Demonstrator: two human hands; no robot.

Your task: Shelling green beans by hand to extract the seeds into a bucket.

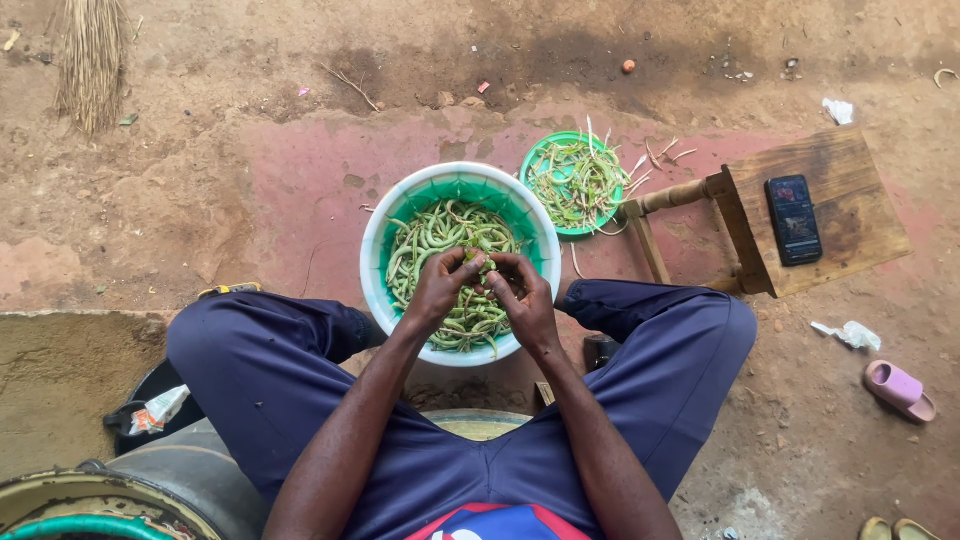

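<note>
From the head view, my left hand [437, 290] and right hand [525, 300] meet over the big white-rimmed bowl [385, 235], both grips pinching one green bean pod [478, 262] between thumb and fingertips, held over the heap so that, I judge, whatever drops lands back in the bowl. The bowl sits on the ground between my knees, close for reach. A smaller green bowl [535, 160] of stringy trimmings stands just beyond it. To my right a phone [793, 219] lies on a wooden stool [850, 180]. Bare earth floor, a pink sandal [900, 390] nearby.
</note>
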